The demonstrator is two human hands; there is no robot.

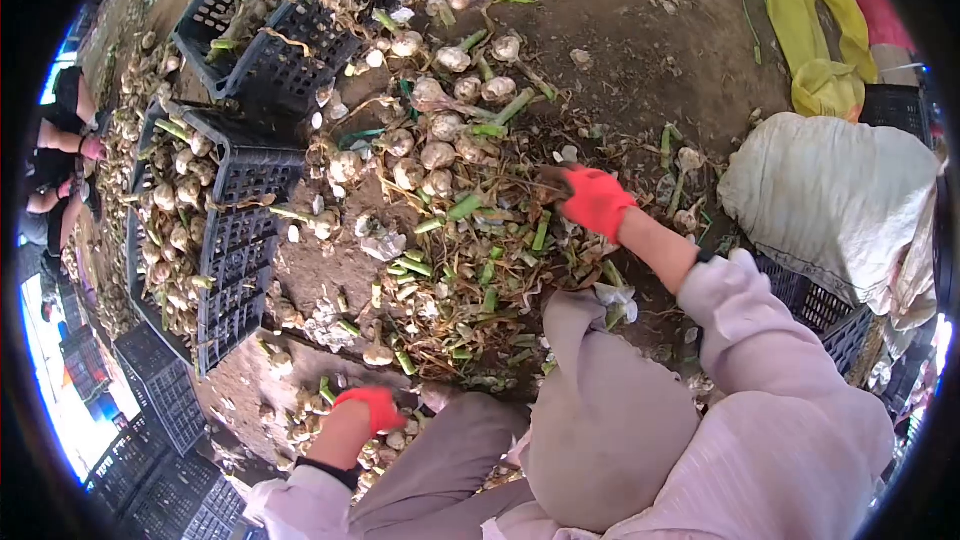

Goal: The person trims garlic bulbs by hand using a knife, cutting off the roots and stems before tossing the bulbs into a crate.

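My right hand (592,200), in a red glove with dark, soiled-looking fingers, is closed over the heap of cut garlic stalks (490,275) and dry leaves. Its fingers point left toward a cluster of garlic bulbs (437,155), some with green stems still on. What the fingers hold, if anything, I cannot make out. Low in the view, my left hand (370,408), also red-gloved, is smeared by motion beside my knee. Several garlic bulbs (398,438) lie right under it, and a single bulb with a stem (378,352) rests just above.
A black plastic crate (245,240) full of garlic stands at left; another crate (300,45) lies behind it. To the right are a white sack (830,205) and a yellow sack (795,15). Stacked crates (165,390) and other people's hands (92,147) show at far left.
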